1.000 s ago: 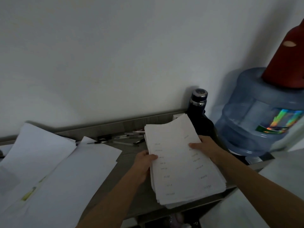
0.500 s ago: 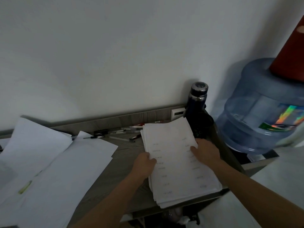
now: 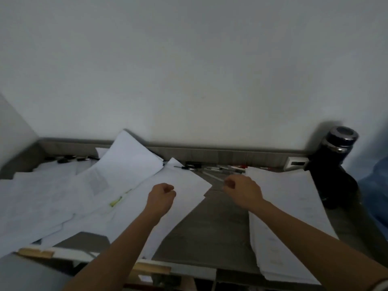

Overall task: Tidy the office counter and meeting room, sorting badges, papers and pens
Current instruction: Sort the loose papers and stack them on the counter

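Note:
A squared stack of printed papers lies on the right of the grey wooden counter. Loose white sheets are spread in overlapping layers over the left half. Several pens lie along the back ledge, and more dark ones sit at the far left. My left hand hovers over a loose sheet with its fingers curled and nothing in it. My right hand is off the stack, just left of it, fingers curled beside a thin pale pen; I cannot tell whether it touches the pen.
A dark metal-capped bottle stands at the back right corner beside a white wall socket. A blue water jug shows at the right edge. A yellow-green marker lies among the loose sheets. White walls close the back and left.
Both hands have let go of the paper stack, which now lies on the counter. My view and both hands have swung left toward the loose sheets and pens.

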`<state>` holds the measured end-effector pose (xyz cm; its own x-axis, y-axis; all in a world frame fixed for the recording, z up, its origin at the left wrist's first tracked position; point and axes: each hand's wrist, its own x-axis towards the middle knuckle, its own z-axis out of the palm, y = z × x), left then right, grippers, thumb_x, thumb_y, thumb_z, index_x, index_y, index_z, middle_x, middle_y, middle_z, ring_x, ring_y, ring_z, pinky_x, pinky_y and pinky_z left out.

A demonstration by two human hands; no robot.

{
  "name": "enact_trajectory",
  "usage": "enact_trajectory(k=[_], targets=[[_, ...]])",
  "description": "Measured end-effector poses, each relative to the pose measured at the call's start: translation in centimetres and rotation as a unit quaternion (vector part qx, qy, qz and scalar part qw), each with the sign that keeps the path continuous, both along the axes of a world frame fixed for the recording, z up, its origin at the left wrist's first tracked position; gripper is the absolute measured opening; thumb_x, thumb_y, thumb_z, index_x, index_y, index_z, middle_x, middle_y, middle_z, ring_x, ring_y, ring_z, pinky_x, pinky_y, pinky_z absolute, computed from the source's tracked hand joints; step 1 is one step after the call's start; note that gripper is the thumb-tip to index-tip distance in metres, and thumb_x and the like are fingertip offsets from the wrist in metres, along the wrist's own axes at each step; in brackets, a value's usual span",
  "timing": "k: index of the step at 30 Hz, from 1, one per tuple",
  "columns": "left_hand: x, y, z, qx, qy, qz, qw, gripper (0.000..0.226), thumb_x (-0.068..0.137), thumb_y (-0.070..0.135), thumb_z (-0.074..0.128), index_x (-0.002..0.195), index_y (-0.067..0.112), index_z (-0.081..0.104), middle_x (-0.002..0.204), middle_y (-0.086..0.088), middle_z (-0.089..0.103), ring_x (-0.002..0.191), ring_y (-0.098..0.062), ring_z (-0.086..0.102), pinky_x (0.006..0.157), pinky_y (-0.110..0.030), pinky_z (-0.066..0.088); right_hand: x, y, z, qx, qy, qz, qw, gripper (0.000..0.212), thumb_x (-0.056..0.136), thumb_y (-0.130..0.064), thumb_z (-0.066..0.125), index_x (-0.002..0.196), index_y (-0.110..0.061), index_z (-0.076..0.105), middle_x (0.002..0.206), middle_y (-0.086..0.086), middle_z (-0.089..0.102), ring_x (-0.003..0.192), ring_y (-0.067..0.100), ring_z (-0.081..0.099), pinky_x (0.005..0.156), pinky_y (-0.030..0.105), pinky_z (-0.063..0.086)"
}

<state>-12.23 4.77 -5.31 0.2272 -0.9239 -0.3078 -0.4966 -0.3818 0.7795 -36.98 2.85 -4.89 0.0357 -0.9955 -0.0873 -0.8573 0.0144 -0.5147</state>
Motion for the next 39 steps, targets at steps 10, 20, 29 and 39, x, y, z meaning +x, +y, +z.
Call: enact_trajectory(k=[10, 20, 29, 39], targets=[[22.0, 0.9, -0.7, 0.003, -0.142, 0.054, 0.988, 0.035, 0.093, 0.019, 0.055, 0.126, 0.009, 0.056, 0.132, -0.011, 0.054, 0.118, -0.026, 0.053, 0.098, -0.030, 0.040, 19.7, -5.6, -2.8, 0.147, -0.240, -0.034, 0.959, 0.053, 0.085, -0.029, 0.072, 0.132, -0.015, 0.053, 0.121, 0.007, 0.061, 0.106, 0.022, 0.060, 0.092, 0.037, 0.052], [33.8, -0.1, -4.9, 0.050, -0.351, -0.143, 0.924, 0.050, 0.097, 0.043, 0.036, 0.145, 0.028, 0.035, 0.151, -0.006, 0.030, 0.133, -0.023, 0.032, 0.107, -0.032, 0.030, 29.0, -11.9, -2.6, 0.173, -0.494, -0.297, 0.798, 0.037, 0.083, -0.016, 0.075, 0.111, 0.001, 0.059, 0.093, 0.013, 0.062, 0.069, 0.019, 0.055, 0.049, 0.027, 0.054], [36.1, -0.2, -6.6, -0.006, -0.370, -0.184, 0.911, 0.058, 0.087, 0.056, 0.032, 0.140, 0.034, 0.040, 0.143, -0.001, 0.035, 0.128, -0.019, 0.033, 0.102, -0.030, 0.031, 35.7, -9.6, -2.3, 0.130, -0.464, -0.197, 0.854, 0.049, 0.088, -0.007, 0.068, 0.132, 0.000, 0.049, 0.127, 0.016, 0.057, 0.103, 0.027, 0.054, 0.096, 0.041, 0.046], [39.9, -7.1, 2.3, -0.103, 0.187, 0.067, 0.975, 0.082, 0.075, 0.045, 0.076, 0.143, 0.020, 0.037, 0.131, -0.003, 0.050, 0.120, -0.021, 0.050, 0.097, -0.038, 0.042, 35.5, -11.1, 8.3, 0.112, -0.503, -0.004, 0.857, 0.018, 0.086, -0.004, 0.066, 0.102, -0.014, 0.065, 0.099, 0.007, 0.071, 0.086, 0.022, 0.069, 0.070, 0.034, 0.057]])
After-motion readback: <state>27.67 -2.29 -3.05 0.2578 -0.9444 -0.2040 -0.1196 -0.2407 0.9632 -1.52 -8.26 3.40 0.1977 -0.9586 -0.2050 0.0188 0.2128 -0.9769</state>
